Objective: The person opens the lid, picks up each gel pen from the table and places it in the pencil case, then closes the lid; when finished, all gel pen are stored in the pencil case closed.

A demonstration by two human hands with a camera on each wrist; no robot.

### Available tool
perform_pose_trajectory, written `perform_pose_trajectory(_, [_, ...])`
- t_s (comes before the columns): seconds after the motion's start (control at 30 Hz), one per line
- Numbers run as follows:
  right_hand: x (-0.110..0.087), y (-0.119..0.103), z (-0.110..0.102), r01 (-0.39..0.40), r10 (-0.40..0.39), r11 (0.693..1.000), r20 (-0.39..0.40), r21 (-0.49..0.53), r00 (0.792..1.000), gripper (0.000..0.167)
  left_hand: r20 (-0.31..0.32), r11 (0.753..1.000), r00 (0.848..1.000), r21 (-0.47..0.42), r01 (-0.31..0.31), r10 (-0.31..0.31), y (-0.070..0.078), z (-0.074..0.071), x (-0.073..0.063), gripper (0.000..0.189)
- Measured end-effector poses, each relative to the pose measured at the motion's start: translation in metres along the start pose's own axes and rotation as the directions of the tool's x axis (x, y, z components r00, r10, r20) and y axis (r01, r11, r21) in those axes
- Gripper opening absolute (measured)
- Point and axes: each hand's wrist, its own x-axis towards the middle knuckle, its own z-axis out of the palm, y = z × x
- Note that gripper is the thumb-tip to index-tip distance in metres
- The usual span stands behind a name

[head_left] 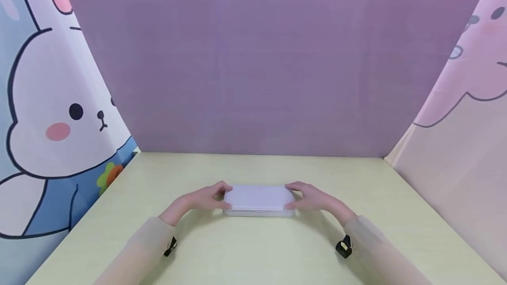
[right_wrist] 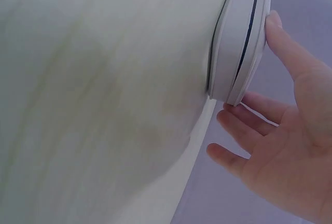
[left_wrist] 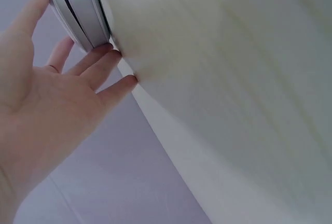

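A white rectangular case (head_left: 259,198) with a flat lid lies on the table, its long side facing me. A thin dark seam runs along its side in both wrist views. My left hand (head_left: 207,196) grips the left end, thumb at the near corner and fingers toward the far corner. In the left wrist view, that hand (left_wrist: 57,89) has its lower fingertips down by the tabletop. At the opposite end my right hand (head_left: 310,197) holds the case the same way. The right wrist view shows this hand's thumb (right_wrist: 282,40) against the lid edge. The inside of the case is hidden.
The pale yellow-green table (head_left: 257,250) reaches back to a purple panel (head_left: 257,60). A cartoon-printed cloth (head_left: 59,100) hangs at the left, and another printed cloth (head_left: 463,144) at the right. Dark straps (head_left: 343,247) sit at both wrists.
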Motion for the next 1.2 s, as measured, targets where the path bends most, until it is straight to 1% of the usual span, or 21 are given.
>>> perform_pose_trajectory(0.2, [0.003, 0.003, 0.000, 0.024, -0.024, 1.000, 0.000, -0.008, 1.000, 0.076, -0.028, 1.000, 0.999, 0.014, 0.022, -0.022, 0.002, 0.000, 0.000, 0.058])
perform_pose_trajectory(0.47, [0.008, -0.001, 0.003, 0.033, -0.033, 0.998, 0.007, 0.045, 0.999, 0.076, -0.058, 0.998, 0.997, 0.021, 0.061, -0.060, 0.001, 0.001, -0.002, 0.058])
perform_pose_trajectory(0.53, [0.008, 0.000, 0.004, 0.032, -0.033, 0.998, 0.006, 0.061, 0.999, 0.078, -0.061, 0.998, 0.997, 0.032, 0.058, -0.056, 0.001, 0.003, -0.002, 0.058])
perform_pose_trajectory(0.6, [0.007, 0.001, 0.004, 0.028, -0.028, 0.998, 0.005, 0.054, 1.000, 0.078, -0.055, 0.998, 0.998, 0.046, 0.047, -0.044, 0.002, 0.004, -0.002, 0.057])
perform_pose_trajectory(0.8, [0.005, 0.001, -0.001, 0.026, -0.026, 1.000, 0.002, 0.008, 1.000, 0.078, -0.010, 0.994, 1.000, 0.108, 0.015, -0.015, 0.004, 0.006, 0.002, 0.059])
perform_pose_trajectory(0.97, [0.003, 0.005, -0.004, 0.045, -0.045, 0.999, -0.011, -0.024, 0.999, 0.077, 0.008, 0.993, 1.000, 0.121, 0.008, -0.009, 0.004, 0.006, 0.005, 0.064])
perform_pose_trajectory(1.03, [0.001, 0.006, -0.005, 0.067, -0.068, 0.997, -0.012, -0.047, 0.998, 0.074, 0.006, 0.993, 1.000, 0.120, 0.018, -0.019, 0.004, 0.005, 0.004, 0.067])
perform_pose_trajectory(1.1, [0.000, 0.006, -0.006, 0.103, -0.105, 0.992, -0.023, -0.067, 0.994, 0.066, -0.011, 0.993, 1.000, 0.115, 0.026, -0.025, 0.005, 0.005, 0.002, 0.069])
perform_pose_trajectory(1.17, [0.000, 0.005, -0.008, 0.140, -0.146, 0.986, -0.062, -0.090, 0.987, 0.055, -0.046, 0.993, 0.999, 0.114, 0.024, -0.019, 0.007, 0.005, -0.001, 0.069])
perform_pose_trajectory(1.2, [0.000, 0.003, -0.010, 0.159, -0.170, 0.981, -0.094, -0.109, 0.981, 0.050, -0.072, 0.993, 0.997, 0.114, 0.019, -0.010, 0.009, 0.004, -0.002, 0.068])
